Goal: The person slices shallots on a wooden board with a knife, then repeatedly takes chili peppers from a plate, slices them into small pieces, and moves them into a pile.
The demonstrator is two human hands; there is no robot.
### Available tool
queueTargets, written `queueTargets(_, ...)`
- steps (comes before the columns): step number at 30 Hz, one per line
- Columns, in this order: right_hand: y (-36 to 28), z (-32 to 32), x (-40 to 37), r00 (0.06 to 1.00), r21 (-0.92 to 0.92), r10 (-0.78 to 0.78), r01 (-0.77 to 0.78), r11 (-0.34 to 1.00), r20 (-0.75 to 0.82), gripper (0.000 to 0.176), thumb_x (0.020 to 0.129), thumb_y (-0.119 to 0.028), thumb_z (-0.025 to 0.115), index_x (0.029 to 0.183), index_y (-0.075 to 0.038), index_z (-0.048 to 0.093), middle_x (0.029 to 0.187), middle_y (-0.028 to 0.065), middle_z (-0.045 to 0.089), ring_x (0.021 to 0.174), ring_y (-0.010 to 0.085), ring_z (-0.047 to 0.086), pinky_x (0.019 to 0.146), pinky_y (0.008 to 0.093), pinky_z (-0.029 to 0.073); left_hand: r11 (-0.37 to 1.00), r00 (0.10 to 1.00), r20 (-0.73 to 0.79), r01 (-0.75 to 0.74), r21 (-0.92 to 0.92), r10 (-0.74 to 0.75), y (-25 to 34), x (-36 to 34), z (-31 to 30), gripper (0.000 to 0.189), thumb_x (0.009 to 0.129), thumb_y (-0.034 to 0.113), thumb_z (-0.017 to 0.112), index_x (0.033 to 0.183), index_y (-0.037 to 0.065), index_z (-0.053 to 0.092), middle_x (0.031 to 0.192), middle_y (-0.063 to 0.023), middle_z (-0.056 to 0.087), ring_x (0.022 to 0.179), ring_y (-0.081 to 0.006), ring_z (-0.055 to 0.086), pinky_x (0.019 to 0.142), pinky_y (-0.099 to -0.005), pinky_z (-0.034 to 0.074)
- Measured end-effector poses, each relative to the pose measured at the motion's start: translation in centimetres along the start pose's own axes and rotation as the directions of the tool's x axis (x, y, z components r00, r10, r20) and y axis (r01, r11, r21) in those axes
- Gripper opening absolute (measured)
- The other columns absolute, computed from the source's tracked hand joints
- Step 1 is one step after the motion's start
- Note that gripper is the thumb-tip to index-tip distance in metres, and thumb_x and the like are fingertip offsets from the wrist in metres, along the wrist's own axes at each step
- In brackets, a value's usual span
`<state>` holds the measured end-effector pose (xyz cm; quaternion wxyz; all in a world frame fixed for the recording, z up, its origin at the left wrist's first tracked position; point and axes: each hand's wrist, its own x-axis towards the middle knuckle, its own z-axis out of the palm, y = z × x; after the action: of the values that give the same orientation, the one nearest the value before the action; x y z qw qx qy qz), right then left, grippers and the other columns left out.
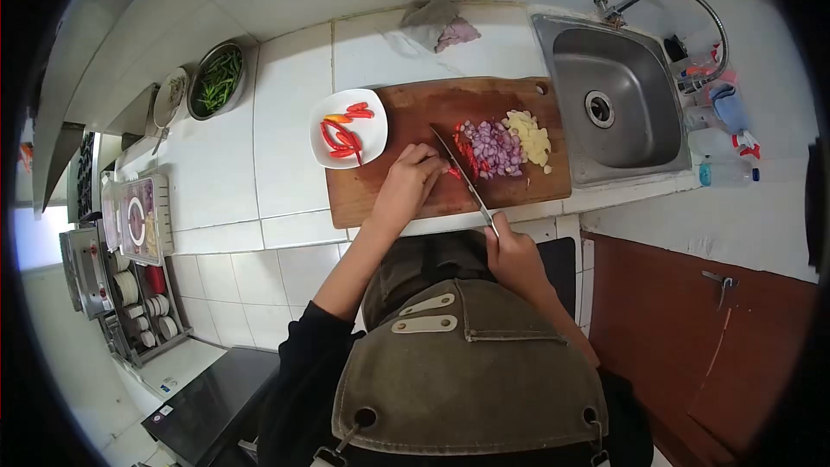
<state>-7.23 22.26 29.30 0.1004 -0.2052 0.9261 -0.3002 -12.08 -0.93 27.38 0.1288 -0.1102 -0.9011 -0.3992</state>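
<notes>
At cutting board [415, 105]: left hand [411, 177] pinching red chilli [454, 173], right hand [514, 255] gripping knife [475, 195]

We can read no lettering; the small sticker [164, 412] on the black surface [218, 391] is too tiny.

The right grip [514, 252] covered most of the handle of the knife [464, 176], and the left grip [410, 178] partly hid a red chilli piece [454, 172]. The lidded container's [144, 218] contents were too blurred to name. The bottom edge cut off the apron straps [328, 457].
</notes>
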Motion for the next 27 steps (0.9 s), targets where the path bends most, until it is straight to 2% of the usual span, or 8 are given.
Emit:
queueTargets(2,0.1,0.7,0.8,0.998,0.016,-0.029,0.029,0.999,-0.055,0.021,0.099,-0.02,0.054,0.11,-0.003,0.05,0.055,0.0208,0.055,0.054,0.0444,0.059,0.05,0.0545,0.046,1.0,1.0,-0.006,-0.006,-0.008,0.006,-0.1,-0.1,0.0,0.01,0.082,0.003,0.07,0.092,0.001,0.071,0.094,-0.0116,0.063,0.09,-0.0306,0.06,0.078,-0.0404,0.051)
queueTargets(5,-0.1,0.8,1.9,1.0,0.093,0.026,-0.025,0.995,-0.01,0.021,0.099,-0.019,0.054,0.111,-0.002,0.05,0.056,0.0214,0.055,0.055,0.0449,0.059,0.051,0.0544,0.046,1.0,1.0,-0.013,-0.012,-0.02,0.012,-0.1,0.0,-0.1,0.011,0.081,0.003,0.071,0.092,0.002,0.072,0.094,-0.0112,0.064,0.09,-0.0301,0.061,0.077,-0.0399,0.051)
queueTargets(9,0.4,0.8,1.4,0.998,0.098,-0.003,0.009,0.995,-0.058,0.021,0.099,-0.019,0.054,0.112,-0.002,0.05,0.057,0.0214,0.056,0.055,0.0446,0.059,0.051,0.0539,0.046,0.998,0.998,0.016,-0.056,-0.013,0.057,-0.8,0.1,0.0,0.011,0.081,0.002,0.07,0.093,0.001,0.071,0.094,-0.0109,0.065,0.091,-0.0299,0.062,0.078,-0.0394,0.052)
queueTargets(11,0.7,0.3,0.6,0.997,0.022,-0.064,0.065,0.998,-0.054,0.021,0.099,-0.018,0.055,0.111,-0.002,0.051,0.057,0.0208,0.056,0.055,0.0439,0.059,0.051,0.0532,0.045,0.997,0.997,0.036,-0.072,-0.028,0.073,-1.1,0.2,-0.4,0.011,0.081,0.002,0.071,0.092,0.001,0.071,0.095,-0.0109,0.066,0.091,-0.0299,0.062,0.078,-0.0394,0.052)
queueTargets(18,0.3,-0.8,0.1,0.999,0.024,-0.052,0.052,0.998,0.014,0.02,0.098,-0.017,0.056,0.111,-0.003,0.052,0.056,0.0192,0.056,0.053,0.0427,0.06,0.05,0.0535,0.046,0.99,0.988,0.078,-0.13,-0.058,0.135,-1.8,0.4,-0.6,0.012,0.082,0.003,0.071,0.093,0.0,0.071,0.097,-0.011,0.067,0.09,-0.0299,0.063,0.078,-0.0394,0.053)
queueTargets(23,0.0,0.7,1.5,0.992,-0.077,-0.099,0.093,0.993,-0.079,0.023,0.098,-0.019,0.056,0.114,-0.003,0.052,0.055,0.0188,0.056,0.052,0.0417,0.059,0.05,0.0531,0.046,0.99,0.988,0.073,-0.132,-0.052,0.136,-1.7,0.4,-0.6,0.011,0.082,0.003,0.068,0.092,-0.001,0.07,0.094,-0.0107,0.066,0.089,-0.0296,0.061,0.079,-0.0397,0.054)
queueTargets(27,-0.3,1.3,2.7,0.998,-0.044,-0.051,0.049,0.998,-0.047,0.023,0.098,-0.019,0.056,0.114,-0.003,0.052,0.056,0.0195,0.056,0.052,0.0425,0.059,0.05,0.0537,0.046,0.986,0.981,0.108,-0.157,-0.061,0.163,-2.3,0.5,-0.8,0.014,0.082,0.002,0.07,0.096,0.0,0.072,0.099,-0.0106,0.066,0.093,-0.0298,0.062,0.08,-0.0392,0.053)
